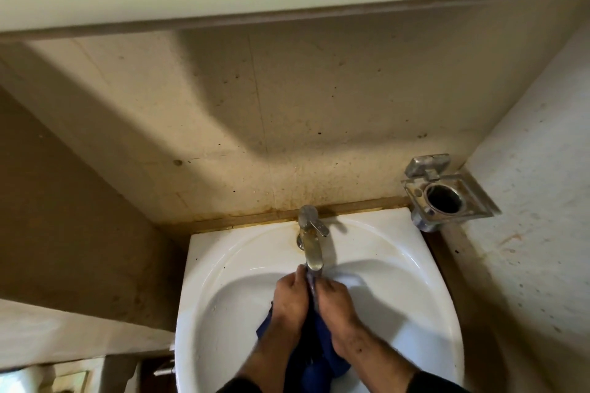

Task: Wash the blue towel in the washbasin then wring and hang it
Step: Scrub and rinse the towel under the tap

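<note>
Both my left hand (292, 293) and right hand (333, 297) have fingers curled tight on the blue towel (322, 351), bunched just under the tap (311, 246) spout, over the washbasin (415, 281). Likely soaked: soft, heavy, slippery, so grip the thick bunched part, not an edge.

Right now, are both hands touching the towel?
Touching. The head view shows the left hand and right hand gripping the bunched blue towel between them, under the tap.
</note>
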